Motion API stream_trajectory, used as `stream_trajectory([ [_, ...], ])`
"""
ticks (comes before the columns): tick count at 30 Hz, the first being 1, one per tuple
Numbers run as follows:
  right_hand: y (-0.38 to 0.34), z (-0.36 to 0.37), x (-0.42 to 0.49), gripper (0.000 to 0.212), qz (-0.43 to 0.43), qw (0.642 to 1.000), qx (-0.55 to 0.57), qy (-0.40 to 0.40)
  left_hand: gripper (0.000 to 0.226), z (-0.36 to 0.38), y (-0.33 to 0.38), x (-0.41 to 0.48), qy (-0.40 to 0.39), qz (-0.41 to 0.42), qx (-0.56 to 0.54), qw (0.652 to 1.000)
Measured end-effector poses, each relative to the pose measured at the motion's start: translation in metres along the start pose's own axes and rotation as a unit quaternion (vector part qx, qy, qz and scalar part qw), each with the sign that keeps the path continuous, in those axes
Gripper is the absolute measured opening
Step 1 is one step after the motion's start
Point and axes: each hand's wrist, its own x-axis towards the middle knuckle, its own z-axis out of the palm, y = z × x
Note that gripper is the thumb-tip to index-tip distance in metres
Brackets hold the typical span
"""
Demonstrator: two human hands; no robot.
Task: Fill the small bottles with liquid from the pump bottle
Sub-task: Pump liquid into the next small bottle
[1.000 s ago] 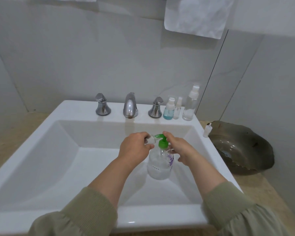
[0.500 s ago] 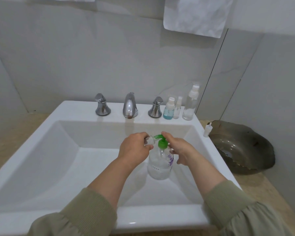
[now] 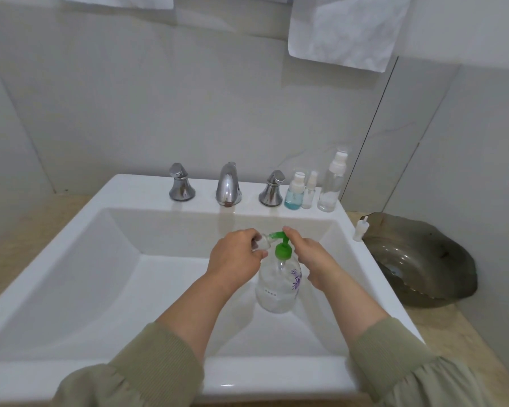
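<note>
- The pump bottle (image 3: 278,284), clear with a green pump head (image 3: 282,248), is held above the basin of the white sink (image 3: 80,259), right of centre, tilted slightly.
- My right hand (image 3: 313,259) wraps the bottle's far side, fingers curled around it; one fingertip rests on top of the pump head. Most of these fingers are hidden behind the bottle.
- My left hand (image 3: 235,257) pinches a small clear bottle (image 3: 264,243) between thumb and fingers, its mouth at the green nozzle tip. The bottle is mostly covered by my fingers; its fill level cannot be judged.
- Open basin lies to the left and toward me; the sloped right wall is close beside my right wrist.
- On the back ledge, well apart from my hands: chrome faucet (image 3: 227,185) between two handles, then a blue-liquid spray bottle (image 3: 294,191), a tiny spray bottle (image 3: 309,191) and a tall clear spray bottle (image 3: 332,185), standing just beside one another near the corner.
- A white spray cap (image 3: 360,229) stands at the right rim, beside a dark glass bowl (image 3: 423,265) on the counter.
- Two hanging towels are cut off by the top edge.
</note>
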Motion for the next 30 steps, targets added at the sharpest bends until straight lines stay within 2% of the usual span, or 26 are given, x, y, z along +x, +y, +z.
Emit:
stream_trajectory([
  [4, 0.004, -0.002, 0.001, 0.060, 0.018, 1.000, -0.003, 0.006, 0.027, 0.002, -0.003, -0.001, -0.007, 0.004, 0.017, 1.000],
  [8, 0.004, 0.001, 0.002, 0.042, -0.013, 1.000, 0.003, 0.005, 0.028, 0.002, -0.003, 0.000, -0.008, -0.001, 0.015, 1.000],
  [11, 0.001, 0.003, 0.002, 0.059, -0.058, 0.998, 0.014, 0.014, 0.027, 0.002, -0.002, 0.000, -0.001, 0.002, 0.007, 1.000],
  [12, 0.000, 0.003, 0.001, 0.059, -0.060, 0.998, 0.022, 0.016, 0.028, 0.002, -0.002, 0.000, 0.002, 0.003, 0.005, 1.000],
  [15, 0.002, 0.000, 0.003, 0.036, -0.040, 0.999, 0.015, 0.003, 0.029, 0.001, -0.002, 0.000, 0.004, 0.009, 0.004, 1.000],
  [17, 0.003, -0.001, 0.001, 0.028, -0.037, 0.999, 0.018, 0.006, 0.028, 0.002, -0.003, 0.000, 0.000, 0.010, 0.004, 1.000],
  [19, 0.004, 0.001, 0.000, 0.031, -0.038, 0.999, 0.020, 0.014, 0.028, 0.002, -0.003, -0.001, -0.005, 0.011, 0.012, 1.000],
  [23, 0.008, 0.010, 0.004, 0.055, -0.062, 0.997, 0.018, 0.052, 0.029, 0.003, -0.003, -0.002, -0.005, 0.008, 0.013, 1.000],
  [30, 0.001, 0.004, 0.006, 0.050, -0.064, 0.994, 0.059, 0.067, 0.028, 0.002, -0.003, -0.001, 0.006, 0.004, -0.007, 1.000],
])
